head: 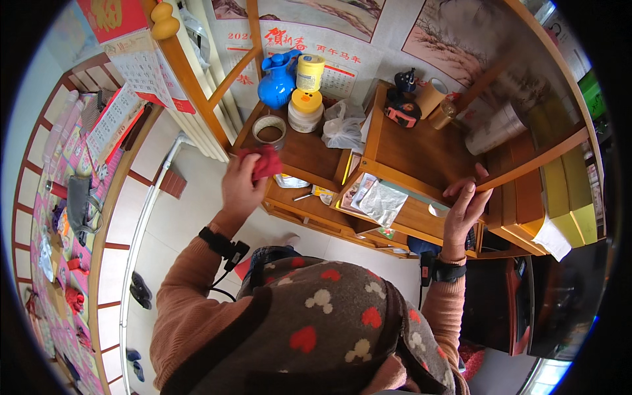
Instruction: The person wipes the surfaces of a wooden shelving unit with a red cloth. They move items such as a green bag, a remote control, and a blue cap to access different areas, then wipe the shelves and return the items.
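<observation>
My left hand (pixel 242 185) holds a crumpled red cloth (pixel 265 162) at the left end of a wooden shelf unit (pixel 303 163). Just behind the cloth lies a roll of tape (pixel 269 129). Beyond it stand a blue pitcher (pixel 276 86) and a yellow-lidded white jar (pixel 305 114), with a yellow canister (pixel 310 73) behind the jar. A tied clear plastic bag (pixel 341 128) sits to their right. My right hand (pixel 466 200) rests, fingers apart, against the shelf's front edge, by a slanting wooden bar (pixel 538 155). No loose object shows in it.
A cardboard tube (pixel 431 96), a gold cylinder (pixel 443 114) and a pink-and-black item (pixel 402 113) occupy the right-hand compartment. Papers and a plastic packet (pixel 382 201) lie on the level below. A wooden post (pixel 192 74) rises at left. Dark shoes (pixel 140 290) sit on the floor.
</observation>
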### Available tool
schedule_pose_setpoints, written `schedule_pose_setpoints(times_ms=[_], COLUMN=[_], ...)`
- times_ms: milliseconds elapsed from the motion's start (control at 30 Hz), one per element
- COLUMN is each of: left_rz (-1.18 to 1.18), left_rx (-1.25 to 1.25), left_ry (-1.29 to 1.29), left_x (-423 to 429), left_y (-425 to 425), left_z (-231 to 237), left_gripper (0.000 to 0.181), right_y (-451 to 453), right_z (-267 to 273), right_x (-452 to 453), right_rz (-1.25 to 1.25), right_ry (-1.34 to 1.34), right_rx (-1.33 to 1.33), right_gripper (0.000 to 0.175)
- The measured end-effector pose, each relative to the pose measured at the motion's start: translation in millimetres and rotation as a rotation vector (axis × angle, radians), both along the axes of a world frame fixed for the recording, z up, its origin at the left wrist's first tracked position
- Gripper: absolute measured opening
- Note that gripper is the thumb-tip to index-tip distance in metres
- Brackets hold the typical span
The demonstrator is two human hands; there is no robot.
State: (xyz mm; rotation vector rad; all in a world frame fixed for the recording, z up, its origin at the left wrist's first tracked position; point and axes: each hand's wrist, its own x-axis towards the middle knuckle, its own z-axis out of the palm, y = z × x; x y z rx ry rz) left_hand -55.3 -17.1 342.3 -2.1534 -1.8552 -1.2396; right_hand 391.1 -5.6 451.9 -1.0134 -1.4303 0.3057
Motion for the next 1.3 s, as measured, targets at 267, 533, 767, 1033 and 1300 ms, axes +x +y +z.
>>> schedule_pose_setpoints(times_ms=[267, 533, 767, 1033, 1300], left_rz=[0.248, 0.268, 0.187, 0.113, 0.237], left_rx=[-0.027, -0.193, -0.115, -0.381, -0.135], left_ry=[0.270, 0.213, 0.274, 0.403, 0.419], left_x=[-28, -17, -32, -35, -23], left_y=[36, 72, 63, 43, 103], left_z=[-1, 1, -1, 36, 52], left_gripper=[0.048, 0.042, 0.040, 0.033, 0.037], right_y=[-1, -2, -3, -2, -4], right_z=[-1, -2, -2, -3, -3], right_x=[0, -2, -1, 1, -1], right_rz=[0.013, -0.019, -0.011, -0.004, 0.001], right_ry=[0.060, 0.046, 0.046, 0.063, 0.082], right_rx=[-0.022, -0.030, -0.032, -0.029, -0.056], right_gripper=[0.043, 0.042, 0.044, 0.043, 0.043])
